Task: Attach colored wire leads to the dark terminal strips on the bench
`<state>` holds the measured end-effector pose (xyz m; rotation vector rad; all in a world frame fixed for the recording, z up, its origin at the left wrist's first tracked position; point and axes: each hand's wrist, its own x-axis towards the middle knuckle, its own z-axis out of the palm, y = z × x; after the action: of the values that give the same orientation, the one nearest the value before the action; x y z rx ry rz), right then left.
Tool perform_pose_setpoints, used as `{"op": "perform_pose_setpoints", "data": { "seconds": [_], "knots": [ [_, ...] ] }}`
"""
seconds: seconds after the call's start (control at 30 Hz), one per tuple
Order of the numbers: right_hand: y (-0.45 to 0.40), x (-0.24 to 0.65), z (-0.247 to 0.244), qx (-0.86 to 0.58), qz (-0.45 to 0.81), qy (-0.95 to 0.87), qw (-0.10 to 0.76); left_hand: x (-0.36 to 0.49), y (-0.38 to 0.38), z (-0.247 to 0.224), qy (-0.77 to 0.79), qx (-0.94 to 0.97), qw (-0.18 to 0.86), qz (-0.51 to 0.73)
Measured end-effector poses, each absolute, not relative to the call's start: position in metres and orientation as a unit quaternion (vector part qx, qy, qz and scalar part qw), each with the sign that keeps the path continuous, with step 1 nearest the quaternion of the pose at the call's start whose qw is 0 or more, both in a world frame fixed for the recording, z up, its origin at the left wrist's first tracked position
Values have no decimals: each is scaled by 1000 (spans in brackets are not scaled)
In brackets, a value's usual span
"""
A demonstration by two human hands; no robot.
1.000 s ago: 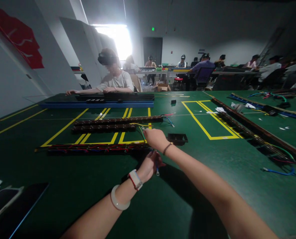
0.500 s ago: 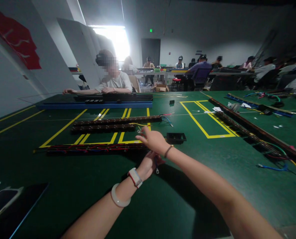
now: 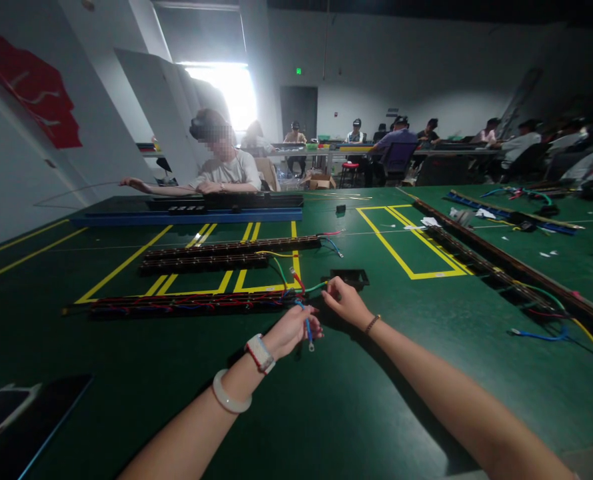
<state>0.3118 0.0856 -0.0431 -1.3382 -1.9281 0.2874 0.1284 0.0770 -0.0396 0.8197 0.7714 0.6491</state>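
My right hand [image 3: 347,303] pinches the end of a green wire [image 3: 316,287], drawn out to the right of a long dark rail [image 3: 191,305] laced with red and blue wires. Close beside the rail's right end, my left hand [image 3: 287,329] is curled around a blue wire [image 3: 308,327], whose metal ring terminal hangs below the fingers. A short red wire [image 3: 298,279] with a ring terminal sticks up from the same end. Just behind my right fingers lies a black rectangular frame [image 3: 360,275]. My left fingertips are partly hidden.
Two more wired rails [image 3: 236,246] lie beyond, over yellow tape lines on the green table [image 3: 276,420]. Long rails [image 3: 476,257] run along the right side. A co-worker [image 3: 231,170] sits across the table behind a blue rail [image 3: 186,218]. A dark flat panel [image 3: 41,413] lies at left.
My right hand has moved right and slightly down, from above my left hand, and now holds the green wire's end. My left hand stays near the rail's end; the blue wire shows more.
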Motion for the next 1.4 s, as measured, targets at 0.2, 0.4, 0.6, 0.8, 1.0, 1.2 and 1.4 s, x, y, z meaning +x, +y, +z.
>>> {"op": "perform_pose_setpoints", "data": {
  "seconds": [0.2, 0.4, 0.6, 0.8, 1.0, 1.2, 1.4],
  "knots": [
    [84, 308, -42, -533, 95, -766, 346, 111, 85, -27, 435, 533, 695, 208],
    [84, 309, -43, -532, 110, -770, 336, 107, 90, -19, 494, 721, 476, 100],
    [85, 308, -44, -516, 111, -780, 337, 98, 96, -19, 470, 809, 351, 38],
    [87, 309, -47, -510, 119, -789, 321, 97, 100, -22, 462, 819, 339, 27],
    [92, 312, -46, -503, 112, -792, 329, 99, 100, -29, 467, 811, 349, 42],
    [95, 293, 6, -455, 98, -755, 462, 100, 97, -28, 468, 807, 358, 42],
    [111, 256, 51, -386, -24, -876, 289, 103, 95, -25, 477, 791, 382, 38]
  ]
}}
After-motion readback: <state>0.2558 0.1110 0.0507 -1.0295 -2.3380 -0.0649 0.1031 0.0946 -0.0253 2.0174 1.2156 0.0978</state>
